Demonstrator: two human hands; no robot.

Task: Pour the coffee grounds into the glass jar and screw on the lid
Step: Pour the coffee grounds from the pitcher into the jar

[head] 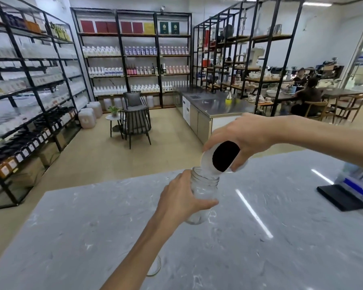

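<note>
A clear glass jar (205,185) stands open on the grey marble counter (260,237), and my left hand (182,197) wraps around its left side. My right hand (245,135) holds a white cup (208,164) tilted steeply over the jar's mouth, its rim touching the jar's opening. Dark coffee grounds (225,156) fill the cup's inside. The jar looks empty. A clear round lid (155,266) lies on the counter near the front edge, partly hidden behind my left forearm.
A black flat device (342,199) lies at the counter's right side beside a white and blue box (358,185). Beyond the counter are shelving racks, chairs (136,120), a steel worktop (216,105), and seated people (308,95) at the far right.
</note>
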